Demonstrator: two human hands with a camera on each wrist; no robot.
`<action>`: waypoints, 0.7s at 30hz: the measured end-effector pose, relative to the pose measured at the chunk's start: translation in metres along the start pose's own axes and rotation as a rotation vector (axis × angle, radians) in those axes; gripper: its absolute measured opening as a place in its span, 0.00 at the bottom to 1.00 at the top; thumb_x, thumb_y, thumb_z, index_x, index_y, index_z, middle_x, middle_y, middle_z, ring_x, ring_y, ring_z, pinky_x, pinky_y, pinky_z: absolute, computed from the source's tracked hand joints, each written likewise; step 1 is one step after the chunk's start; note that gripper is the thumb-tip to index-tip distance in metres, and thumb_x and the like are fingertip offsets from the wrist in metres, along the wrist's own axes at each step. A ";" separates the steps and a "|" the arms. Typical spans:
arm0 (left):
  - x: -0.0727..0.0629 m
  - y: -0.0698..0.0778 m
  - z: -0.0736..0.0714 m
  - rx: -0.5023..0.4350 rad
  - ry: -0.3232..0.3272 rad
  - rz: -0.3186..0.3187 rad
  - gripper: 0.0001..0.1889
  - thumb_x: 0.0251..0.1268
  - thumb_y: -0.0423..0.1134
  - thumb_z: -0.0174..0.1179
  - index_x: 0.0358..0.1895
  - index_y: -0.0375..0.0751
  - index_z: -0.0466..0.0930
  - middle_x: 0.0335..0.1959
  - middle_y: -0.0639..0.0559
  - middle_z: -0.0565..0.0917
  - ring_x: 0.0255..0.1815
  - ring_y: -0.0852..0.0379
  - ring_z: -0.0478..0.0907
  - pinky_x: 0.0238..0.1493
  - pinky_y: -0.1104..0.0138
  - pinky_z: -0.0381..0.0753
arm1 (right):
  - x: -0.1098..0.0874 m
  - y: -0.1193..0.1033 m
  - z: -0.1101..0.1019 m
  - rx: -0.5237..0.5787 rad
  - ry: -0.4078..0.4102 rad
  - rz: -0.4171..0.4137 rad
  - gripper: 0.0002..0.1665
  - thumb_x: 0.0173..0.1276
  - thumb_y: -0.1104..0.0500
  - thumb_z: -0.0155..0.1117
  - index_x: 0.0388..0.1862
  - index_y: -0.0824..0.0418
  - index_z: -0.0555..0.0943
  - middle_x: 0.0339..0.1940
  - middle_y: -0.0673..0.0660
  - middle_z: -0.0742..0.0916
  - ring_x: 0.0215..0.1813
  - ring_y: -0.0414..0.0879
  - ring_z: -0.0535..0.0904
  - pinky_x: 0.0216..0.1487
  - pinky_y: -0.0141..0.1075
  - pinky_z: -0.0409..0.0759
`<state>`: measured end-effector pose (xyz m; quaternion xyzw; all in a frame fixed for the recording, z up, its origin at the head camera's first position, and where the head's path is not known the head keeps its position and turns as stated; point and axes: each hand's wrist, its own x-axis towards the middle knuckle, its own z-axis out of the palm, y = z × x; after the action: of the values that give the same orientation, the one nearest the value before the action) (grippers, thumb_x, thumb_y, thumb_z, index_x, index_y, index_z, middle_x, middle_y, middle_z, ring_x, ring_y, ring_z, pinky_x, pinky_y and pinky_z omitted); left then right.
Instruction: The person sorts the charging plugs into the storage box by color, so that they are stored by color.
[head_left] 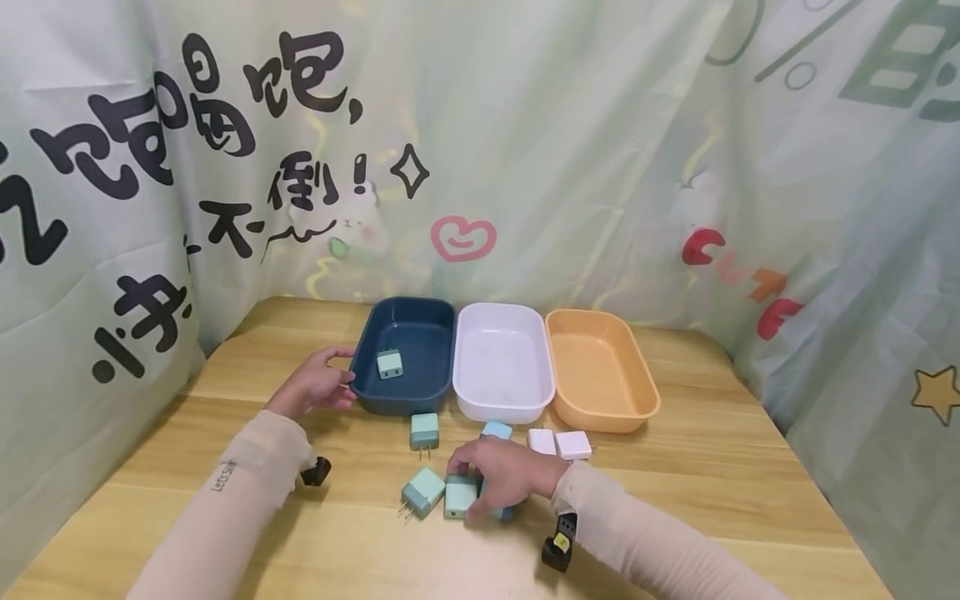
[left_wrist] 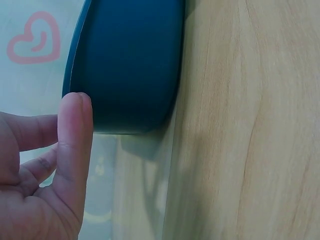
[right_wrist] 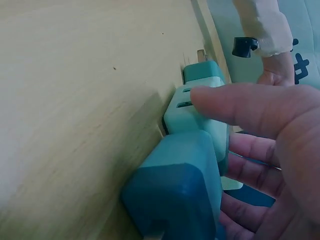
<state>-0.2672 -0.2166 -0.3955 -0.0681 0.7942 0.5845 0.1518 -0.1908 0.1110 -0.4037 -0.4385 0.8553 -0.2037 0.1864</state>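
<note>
My left hand (head_left: pixel 318 385) rests at the left rim of a navy blue bin (head_left: pixel 408 407), its fingers fairly straight. In the left wrist view the thumb (left_wrist: pixel 75 135) touches the bin's edge. A mint-green charger (head_left: pixel 389 364) with two ports lies inside that bin. My right hand (head_left: pixel 504 473) pinches another mint-green charger (head_left: pixel 460 502) on the table, thumb on the ported face and fingers behind. Right beside it is a blue charger (right_wrist: pixel 170 185), partly hidden by the hand in the head view. A third green charger (head_left: pixel 423 492) lies just left, prongs out.
A white bin (head_left: pixel 504 408) and an orange bin (head_left: pixel 606 414) stand in a row right of the navy one. Before them lie a green charger (head_left: pixel 424 431), a blue charger (head_left: pixel 497 430) and two white chargers (head_left: pixel 573 445). Printed curtain (head_left: pixel 525 167) hangs behind the wooden table (head_left: pixel 720 500).
</note>
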 end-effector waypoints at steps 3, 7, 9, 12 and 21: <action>-0.001 0.000 0.000 -0.009 -0.013 0.014 0.27 0.74 0.29 0.45 0.74 0.38 0.53 0.50 0.31 0.72 0.32 0.52 0.80 0.33 0.61 0.85 | 0.001 0.000 -0.002 0.011 0.009 0.005 0.29 0.49 0.55 0.80 0.51 0.56 0.81 0.41 0.45 0.83 0.38 0.33 0.76 0.41 0.25 0.75; 0.000 0.000 -0.001 -0.024 -0.019 0.017 0.27 0.74 0.29 0.44 0.74 0.38 0.53 0.50 0.30 0.71 0.31 0.52 0.80 0.33 0.61 0.85 | 0.001 0.001 -0.007 0.025 0.022 0.018 0.30 0.49 0.54 0.80 0.52 0.56 0.80 0.41 0.45 0.82 0.36 0.34 0.76 0.40 0.26 0.76; 0.000 0.000 -0.002 -0.024 -0.015 0.014 0.26 0.74 0.29 0.44 0.73 0.38 0.54 0.50 0.30 0.72 0.31 0.52 0.80 0.32 0.61 0.85 | 0.002 0.002 -0.010 0.035 0.028 0.023 0.30 0.50 0.54 0.79 0.52 0.56 0.80 0.41 0.45 0.82 0.34 0.34 0.77 0.38 0.26 0.76; 0.001 0.000 -0.002 -0.022 -0.014 0.015 0.27 0.74 0.29 0.44 0.74 0.37 0.54 0.49 0.31 0.73 0.32 0.51 0.80 0.32 0.61 0.85 | 0.002 0.002 -0.014 0.058 0.038 0.033 0.30 0.50 0.55 0.79 0.52 0.56 0.80 0.40 0.45 0.81 0.32 0.34 0.78 0.36 0.26 0.77; 0.000 0.000 -0.002 -0.034 -0.017 0.023 0.27 0.74 0.29 0.45 0.74 0.37 0.53 0.49 0.29 0.72 0.30 0.53 0.80 0.31 0.62 0.85 | 0.006 0.005 -0.022 0.095 0.067 0.018 0.30 0.53 0.53 0.77 0.54 0.59 0.80 0.42 0.48 0.81 0.29 0.34 0.78 0.37 0.27 0.78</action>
<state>-0.2678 -0.2184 -0.3950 -0.0567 0.7836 0.6001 0.1507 -0.2078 0.1127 -0.3884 -0.4143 0.8544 -0.2568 0.1802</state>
